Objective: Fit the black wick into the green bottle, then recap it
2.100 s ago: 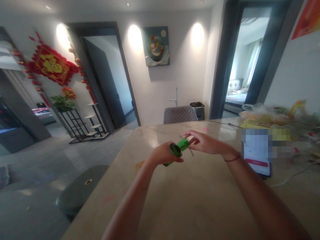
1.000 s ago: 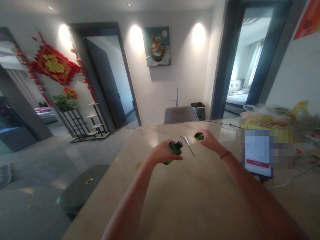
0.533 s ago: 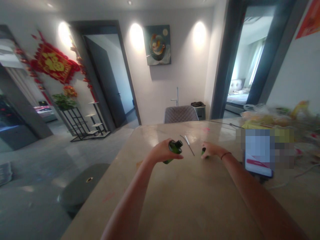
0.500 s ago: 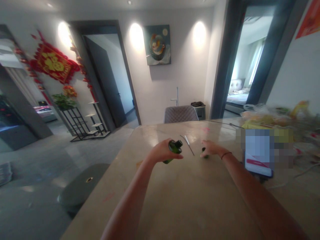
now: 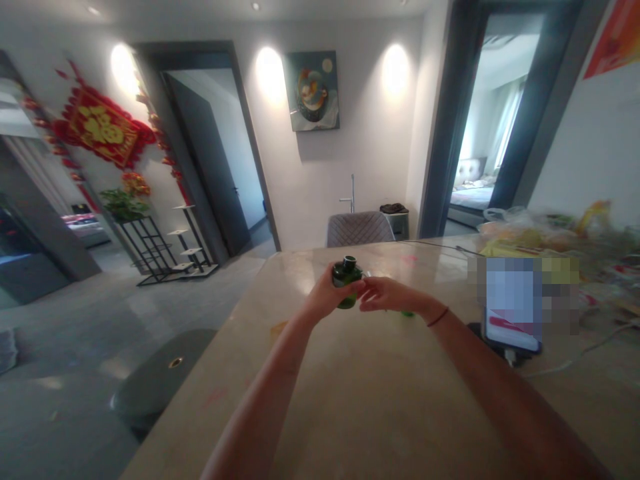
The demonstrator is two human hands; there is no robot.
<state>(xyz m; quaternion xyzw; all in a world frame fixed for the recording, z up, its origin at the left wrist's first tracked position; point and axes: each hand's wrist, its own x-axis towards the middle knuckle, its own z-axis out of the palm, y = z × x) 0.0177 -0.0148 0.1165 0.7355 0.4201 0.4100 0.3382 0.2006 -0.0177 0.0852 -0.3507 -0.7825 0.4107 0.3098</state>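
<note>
A dark green bottle (image 5: 345,301) with a black, uncapped neck stands upright in my left hand (image 5: 323,297), which is wrapped around it just above the table. My right hand (image 5: 390,293) has its bent fingers at the bottle's right side, seemingly gripping it there; exactly where they touch is hard to make out. Under my right wrist a small green object (image 5: 408,313) lies on the table, partly hidden. A bit of a thin white stick (image 5: 369,274) shows behind my right hand, the rest covered by it.
A phone (image 5: 513,313) with a cable stands on the right of the beige table (image 5: 350,400). Plastic bags (image 5: 530,230) are piled behind it. A grey quilted chair (image 5: 360,229) is at the far edge, and a green stool (image 5: 163,373) stands at left.
My right hand has let go of the small green object and moved left to the bottle. My left hand has turned the bottle from tilted to upright.
</note>
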